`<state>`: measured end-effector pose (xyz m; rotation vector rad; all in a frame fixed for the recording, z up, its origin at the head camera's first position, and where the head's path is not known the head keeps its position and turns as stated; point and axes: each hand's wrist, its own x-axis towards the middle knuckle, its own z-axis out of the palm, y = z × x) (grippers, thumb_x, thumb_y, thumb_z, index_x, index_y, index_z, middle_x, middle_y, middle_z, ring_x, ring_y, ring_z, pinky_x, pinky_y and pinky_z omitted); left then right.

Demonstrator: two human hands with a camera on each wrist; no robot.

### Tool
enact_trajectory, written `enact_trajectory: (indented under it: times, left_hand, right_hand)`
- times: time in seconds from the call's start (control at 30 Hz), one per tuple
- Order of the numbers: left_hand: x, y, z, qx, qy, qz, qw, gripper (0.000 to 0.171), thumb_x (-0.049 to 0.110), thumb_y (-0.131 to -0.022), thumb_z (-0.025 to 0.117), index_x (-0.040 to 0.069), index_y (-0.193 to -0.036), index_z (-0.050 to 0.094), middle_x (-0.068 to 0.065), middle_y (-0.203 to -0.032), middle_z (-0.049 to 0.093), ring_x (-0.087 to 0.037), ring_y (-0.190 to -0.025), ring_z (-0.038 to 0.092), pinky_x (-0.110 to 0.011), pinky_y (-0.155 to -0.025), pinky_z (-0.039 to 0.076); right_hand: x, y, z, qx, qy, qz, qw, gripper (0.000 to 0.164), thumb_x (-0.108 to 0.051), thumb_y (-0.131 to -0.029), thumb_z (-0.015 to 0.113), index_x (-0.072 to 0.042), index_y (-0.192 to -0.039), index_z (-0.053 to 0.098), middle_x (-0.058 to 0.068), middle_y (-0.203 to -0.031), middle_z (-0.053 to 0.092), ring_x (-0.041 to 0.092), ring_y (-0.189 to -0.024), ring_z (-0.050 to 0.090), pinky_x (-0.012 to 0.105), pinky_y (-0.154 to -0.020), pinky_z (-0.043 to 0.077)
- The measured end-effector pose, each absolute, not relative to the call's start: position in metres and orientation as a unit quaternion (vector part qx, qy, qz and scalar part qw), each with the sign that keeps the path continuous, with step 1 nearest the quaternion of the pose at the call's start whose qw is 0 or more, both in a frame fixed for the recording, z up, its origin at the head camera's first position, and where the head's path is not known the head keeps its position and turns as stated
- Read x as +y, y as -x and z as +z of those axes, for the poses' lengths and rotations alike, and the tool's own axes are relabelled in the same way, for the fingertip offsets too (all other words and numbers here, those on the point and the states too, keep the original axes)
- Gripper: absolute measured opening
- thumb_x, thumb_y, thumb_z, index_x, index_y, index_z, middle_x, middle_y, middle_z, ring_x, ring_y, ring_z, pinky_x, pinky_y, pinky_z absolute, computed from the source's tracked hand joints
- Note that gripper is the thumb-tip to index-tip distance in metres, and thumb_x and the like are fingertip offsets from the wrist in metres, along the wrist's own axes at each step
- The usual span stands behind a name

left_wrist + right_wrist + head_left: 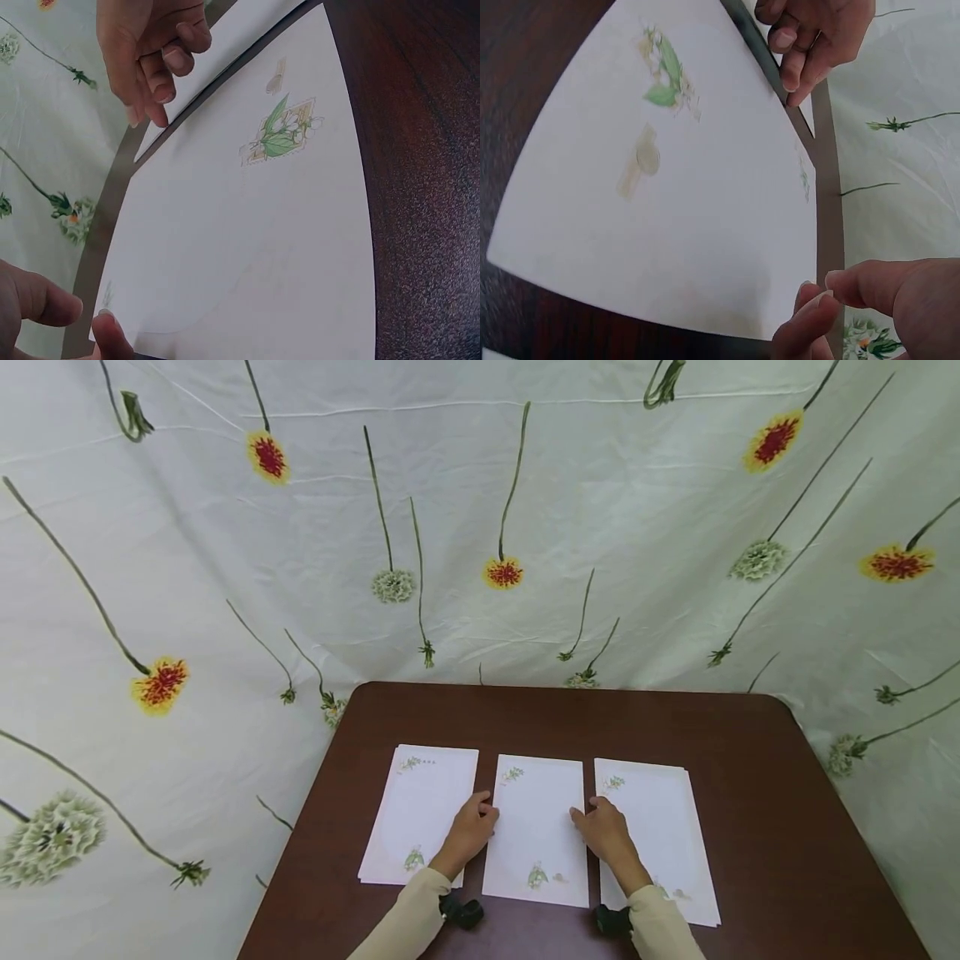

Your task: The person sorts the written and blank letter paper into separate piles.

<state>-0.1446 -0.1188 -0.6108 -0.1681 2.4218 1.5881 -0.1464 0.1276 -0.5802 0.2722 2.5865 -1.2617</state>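
A white sheet of paper (536,827) printed with green leaves and pale flowers lies on the table between my hands. My left hand (471,828) is at its left edge, fingers loosely bent; the left wrist view shows a gap between thumb (56,304) and forefinger. At the sheet's right edge is my right hand (606,833), fingertips overlapping that edge. In the right wrist view its thumb (870,285) and forefinger come close together beside the paper, with nothing visible between them.
A left pile of similar printed paper (420,802) and a right pile (660,835) flank the middle sheet. All lie on a dark brown table (765,777) with rounded far corners. Behind hangs a white flower-patterned cloth (637,527). A black device (463,912) sits at the left wrist.
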Motion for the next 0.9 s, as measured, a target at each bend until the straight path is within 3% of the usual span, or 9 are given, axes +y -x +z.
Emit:
enact_trajectory:
  times: [0.17, 0.5, 0.9]
  left_hand:
    - [-0.1173, 0.1456, -0.6123, 0.812, 0.068, 0.566, 0.124, 0.056, 0.017, -0.106, 0.053, -0.013, -0.152, 0.041, -0.020, -0.120, 0.065, -0.018, -0.085, 0.064, -0.035, -0.079, 0.058]
    - [-0.1102, 0.1475, -0.6117, 0.786, 0.093, 0.600, 0.119, 0.052, 0.012, -0.104, 0.051, -0.016, -0.147, 0.044, -0.015, -0.104, 0.065, -0.016, -0.079, 0.059, -0.037, -0.083, 0.054]
    - [-0.1099, 0.1470, -0.6062, 0.775, 0.118, 0.607, 0.132, 0.052, 0.016, -0.104, 0.052, -0.014, -0.146, 0.047, -0.016, -0.109, 0.065, -0.018, -0.083, 0.060, -0.041, -0.090, 0.050]
  right_hand:
    - [0.1249, 0.1438, -0.5792, 0.869, -0.101, -0.464, 0.142, 0.066, -0.024, -0.104, 0.061, 0.025, -0.144, 0.040, 0.014, -0.093, 0.075, 0.019, -0.073, 0.070, 0.043, -0.076, 0.057]
    - [0.1204, 0.1431, -0.5798, 0.845, -0.125, -0.501, 0.142, 0.063, -0.025, -0.105, 0.060, 0.021, -0.144, 0.043, 0.012, -0.091, 0.074, 0.017, -0.070, 0.062, 0.032, -0.069, 0.045]
    - [0.1199, 0.1448, -0.5883, 0.830, -0.142, -0.520, 0.140, 0.061, -0.025, -0.103, 0.060, 0.018, -0.143, 0.045, 0.016, -0.096, 0.072, 0.023, -0.081, 0.065, 0.038, -0.077, 0.051]
